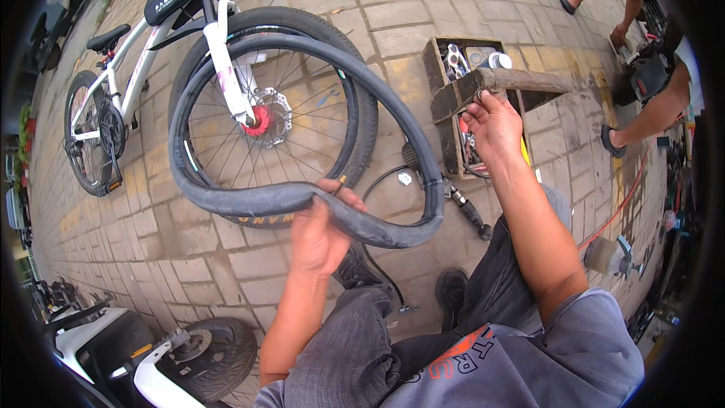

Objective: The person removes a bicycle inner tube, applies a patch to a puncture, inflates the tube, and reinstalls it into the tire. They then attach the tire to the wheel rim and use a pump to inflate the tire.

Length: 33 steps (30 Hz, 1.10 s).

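A partly inflated black inner tube (249, 202) hangs in a large loop in front of the white bicycle's front wheel (361, 136). My left hand (321, 238) is closed around its lower part, thumb on top. A brass-coloured valve stem (342, 180) sticks out beside the fingers. My right hand (495, 130) is raised over the toolbox (432, 57), close to its wooden handle (532, 78). Thumb and fingers are pinched together there; something small may be between the fingertips, too small to name.
The white bicycle (136, 79) stands at the left. A black and silver tool with a hose (472, 215) lies on the paving near my shoes. A scooter wheel (219, 359) is at lower left. Another person's arm (646, 113) and leg reach in at right, near a red hose (633, 189).
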Motion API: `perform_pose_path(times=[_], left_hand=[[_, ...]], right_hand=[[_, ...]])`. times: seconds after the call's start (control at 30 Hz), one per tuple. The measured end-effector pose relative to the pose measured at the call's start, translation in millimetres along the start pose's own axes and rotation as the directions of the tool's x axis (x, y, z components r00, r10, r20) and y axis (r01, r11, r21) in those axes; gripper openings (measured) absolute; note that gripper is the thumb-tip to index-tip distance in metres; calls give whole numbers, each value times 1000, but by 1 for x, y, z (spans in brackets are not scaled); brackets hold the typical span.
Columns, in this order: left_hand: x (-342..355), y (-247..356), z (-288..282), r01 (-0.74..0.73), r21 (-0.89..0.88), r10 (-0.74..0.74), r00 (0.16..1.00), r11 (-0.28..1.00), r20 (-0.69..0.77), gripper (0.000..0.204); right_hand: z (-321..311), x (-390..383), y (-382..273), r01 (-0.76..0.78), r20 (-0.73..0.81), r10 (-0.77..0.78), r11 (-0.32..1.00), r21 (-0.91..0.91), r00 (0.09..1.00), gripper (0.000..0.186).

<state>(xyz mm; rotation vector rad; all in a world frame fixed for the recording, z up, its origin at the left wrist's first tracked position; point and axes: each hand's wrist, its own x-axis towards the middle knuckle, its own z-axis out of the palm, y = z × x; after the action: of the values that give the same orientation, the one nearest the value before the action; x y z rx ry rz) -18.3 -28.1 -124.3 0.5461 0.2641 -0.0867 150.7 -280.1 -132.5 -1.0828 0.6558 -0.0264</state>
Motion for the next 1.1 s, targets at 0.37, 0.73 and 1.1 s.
perform_pose_path(times=[0.37, 0.73, 1.1], left_hand=[[2, 0, 1, 36, 2, -36, 999, 999, 5, 29], [6, -4, 0, 40, -40, -41, 999, 998, -26, 26], [5, -35, 28, 254, 569, -117, 957, 782, -267, 28]], right_hand=[[-6, 6, -11, 49, -72, -39, 988, 149, 997, 27], [13, -46, 12, -268, 185, 284, 957, -107, 941, 26], [66, -141, 23, 933, 953, 116, 202, -297, 279, 45]])
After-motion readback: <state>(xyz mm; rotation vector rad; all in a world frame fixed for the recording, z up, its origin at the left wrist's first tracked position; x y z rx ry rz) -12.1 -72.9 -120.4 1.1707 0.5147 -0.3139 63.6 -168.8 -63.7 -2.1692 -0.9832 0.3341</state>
